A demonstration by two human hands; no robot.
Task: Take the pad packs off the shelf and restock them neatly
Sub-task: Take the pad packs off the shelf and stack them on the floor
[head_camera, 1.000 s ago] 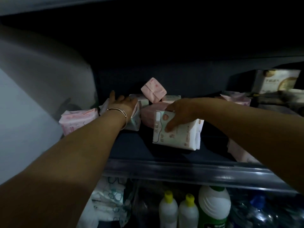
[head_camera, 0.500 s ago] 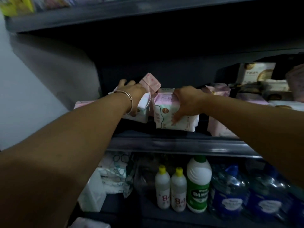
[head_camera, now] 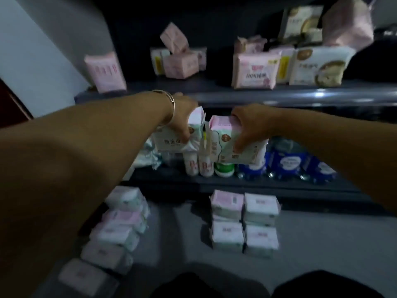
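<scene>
The left hand [head_camera: 182,117] has its grip clamped on a white soft plastic pad pack [head_camera: 171,140], and the right hand [head_camera: 249,125] grips a pink-topped white pad pack [head_camera: 223,145]; both packs hang in the air below the dark shelf edge [head_camera: 279,97]. To do this well, the person should probably lower them squarely beside the tidy white pack stacks on the grey floor [head_camera: 245,220]. Half a second ago both packs were up at the shelf; now they are off it.
</scene>
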